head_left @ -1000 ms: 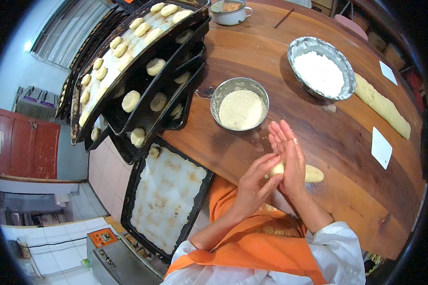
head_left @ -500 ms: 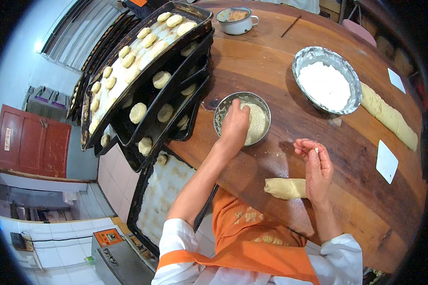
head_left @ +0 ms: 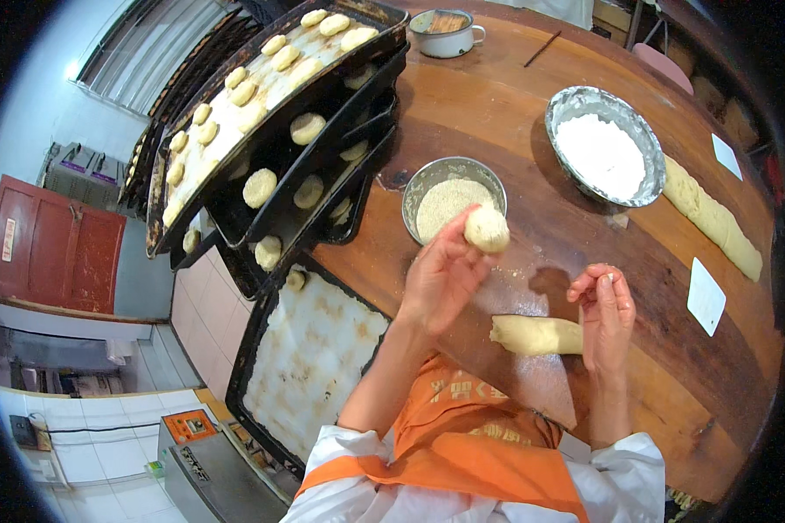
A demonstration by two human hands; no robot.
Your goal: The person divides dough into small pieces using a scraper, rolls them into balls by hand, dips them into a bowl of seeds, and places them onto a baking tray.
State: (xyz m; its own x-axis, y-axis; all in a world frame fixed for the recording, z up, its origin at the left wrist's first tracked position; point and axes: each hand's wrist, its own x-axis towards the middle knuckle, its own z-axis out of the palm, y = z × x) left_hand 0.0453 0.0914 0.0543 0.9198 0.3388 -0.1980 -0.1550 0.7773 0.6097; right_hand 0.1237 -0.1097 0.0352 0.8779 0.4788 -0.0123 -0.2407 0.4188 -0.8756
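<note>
A round pale dough ball (head_left: 488,229) flecked with crumbs is held in the fingertips of my left hand (head_left: 449,270), just in front of a steel bowl (head_left: 453,199) of fine pale crumbs. My right hand (head_left: 605,311) is curled near a short dough roll (head_left: 535,335) on the wooden table (head_left: 663,383); a pale speck shows at its fingertips, too small to name. To the right a larger bowl (head_left: 600,148) of white powder stands beside a long dough log (head_left: 711,218).
Stacked black trays (head_left: 270,105) of dough rounds fill the left, above a paper-lined tray (head_left: 301,357) with a piece at its corner. A white enamel mug (head_left: 445,35), a thin stick (head_left: 542,49) and white scrapers (head_left: 706,296) lie around the table. A metal machine (head_left: 222,471) stands lower left.
My hands were together earlier; my left hand then dipped into the crumb bowl and is now out, toward me, holding a crumbed ball. My right hand has moved right.
</note>
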